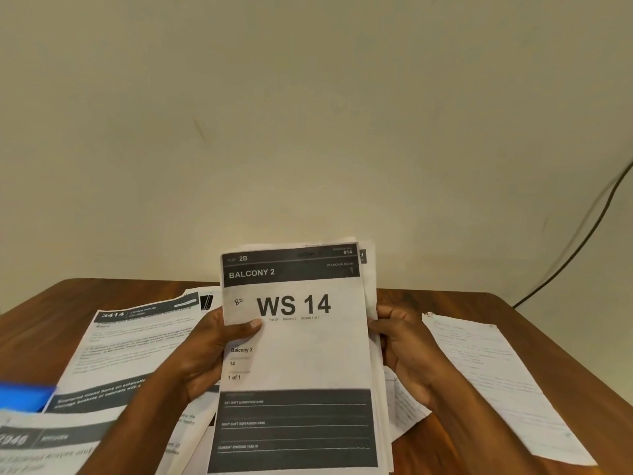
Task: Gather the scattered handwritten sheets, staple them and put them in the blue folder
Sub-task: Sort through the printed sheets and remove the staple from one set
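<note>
A person holds a stack of sheets upright between both hands above a brown wooden tabletop, the front page printed "WS 14" and "BALCONY 2" with a small handwritten mark beside the heading. The left hand grips the stack's left edge, its thumb pressed across the front of the page just under the large lettering while the fingers curl out of sight behind the paper. The right hand clasps the opposite edge, fingers wrapped round the uneven right side of the stack, where the edges of several pages fan out slightly. Left of the left hand, more printed sheets lie flat and overlapping on the tabletop: one headed "3414" and, nearer the camera at the lower left corner, a blurred one numbered "2946". Between those two, at the far left edge of the view, a corner of the blue folder shows, partly covered by paper. Right of the right hand, a handwritten sheet lies flat on the wood, angled away toward the right edge, its faint lines too small to read; another handwritten page lies just below the right wrist, partly hidden by the stack. Beyond the hands, further sheets peek out behind the stack at the tabletop's back edge. Behind everything rises a plain cream wall, with a dark cable running diagonally down its right side.
</note>
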Motion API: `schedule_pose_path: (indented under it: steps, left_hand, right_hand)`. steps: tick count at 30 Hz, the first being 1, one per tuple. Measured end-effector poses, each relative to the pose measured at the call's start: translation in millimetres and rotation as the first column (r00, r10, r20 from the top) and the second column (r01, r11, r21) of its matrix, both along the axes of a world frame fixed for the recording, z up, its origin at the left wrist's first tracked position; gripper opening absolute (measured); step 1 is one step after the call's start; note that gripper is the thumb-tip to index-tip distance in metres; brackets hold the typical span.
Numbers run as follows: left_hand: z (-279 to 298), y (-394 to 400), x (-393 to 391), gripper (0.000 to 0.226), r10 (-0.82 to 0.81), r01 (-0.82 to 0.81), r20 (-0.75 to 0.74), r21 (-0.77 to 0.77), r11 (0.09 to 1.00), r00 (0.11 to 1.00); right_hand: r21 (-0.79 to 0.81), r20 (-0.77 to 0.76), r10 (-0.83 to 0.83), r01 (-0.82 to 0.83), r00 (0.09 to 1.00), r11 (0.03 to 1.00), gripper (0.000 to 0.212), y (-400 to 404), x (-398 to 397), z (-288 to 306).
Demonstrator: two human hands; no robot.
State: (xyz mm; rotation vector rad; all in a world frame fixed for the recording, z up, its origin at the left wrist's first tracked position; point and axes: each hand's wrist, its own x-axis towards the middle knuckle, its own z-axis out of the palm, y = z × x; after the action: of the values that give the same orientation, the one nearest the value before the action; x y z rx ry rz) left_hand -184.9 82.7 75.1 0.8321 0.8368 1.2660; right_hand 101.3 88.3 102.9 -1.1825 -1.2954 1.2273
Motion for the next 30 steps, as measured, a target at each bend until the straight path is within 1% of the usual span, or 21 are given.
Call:
schedule_pose_path:
  steps: [3, 8, 9, 11, 12, 13, 14, 16, 21, 26, 30]
  left_hand:
    - [0.9, -0.4, 2.4, 0.053, 0.016, -0.016, -0.027, 0.002, 1.0, 0.999]
    - [2.5, -0.5, 7.4, 0.056, 0.018, -0.017, -0.066, 0.016, 1.0, 0.998]
    - [2.3, -0.5, 7.9, 0.056, 0.019, -0.018, -0.067, 0.015, 1.0, 0.998]
    - [1.6, 0.0, 8.8, 0.056, 0.02, -0.019, -0.064, 0.014, 1.0, 0.998]
    - [1.5, 0.1, 9.4, 0.057, 0.019, -0.018, -0.063, 0.017, 1.0, 0.998]
    - [1.8, 0.1, 10.2, 0.057, 0.019, -0.018, -0.064, 0.019, 1.0, 0.998]
    - [2.3, -0.2, 10.9, 0.056, 0.021, -0.02, -0.064, 0.023, 1.0, 0.998]
    - [2.8, -0.8, 13.2, 0.053, 0.023, -0.022, -0.06, 0.022, 1.0, 0.998]
    - [2.3, -1.9, 16.7, 0.049, 0.003, -0.002, -0.056, 0.017, 1.0, 0.998]
    - [3.9, -3.7, 18.4, 0.049, -0.023, 0.023, -0.06, 0.0, 1.0, 0.998]
    - [4.1, -4.0, 20.0, 0.05, -0.034, 0.034, -0.064, -0.002, 0.999, 0.997]
  right_hand:
    - [0.033, -0.022, -0.045, 0.045, 0.999, 0.998, 0.024, -1.2, -5.3, -0.9]
    - [0.073, -0.014, -0.102, 0.102, 0.995, 0.992, 0.027, -8.4, -18.3, -2.0]
    - [0.084, -0.028, -0.107, 0.109, 0.994, 0.99, 0.032, -11.6, -21.5, -0.4]
    - [0.066, -0.079, -0.061, 0.067, 0.995, 0.996, 0.042, -14.0, -24.2, -0.9]
    - [0.055, -0.092, -0.048, 0.053, 0.995, 0.997, 0.039, -15.3, -25.1, -1.0]
    - [0.062, -0.095, -0.03, 0.036, 0.995, 0.997, 0.03, -15.6, -26.3, -1.1]
    - [0.079, -0.07, -0.013, 0.018, 0.997, 0.997, 0.023, -16.1, -28.2, 0.2]
    - [0.081, -0.005, 0.019, -0.019, 1.0, 0.997, 0.018, -13.9, -31.5, -2.7]
    - [0.077, 0.04, -0.013, 0.01, 0.999, 0.997, 0.002, -0.4, -26.7, -19.4]
    - [0.089, 0.096, -0.052, 0.044, 0.994, 0.995, 0.004, 3.8, -21.9, -22.8]
    - [0.112, 0.094, -0.071, 0.06, 0.993, 0.992, 0.009, 5.2, -19.3, -22.2]
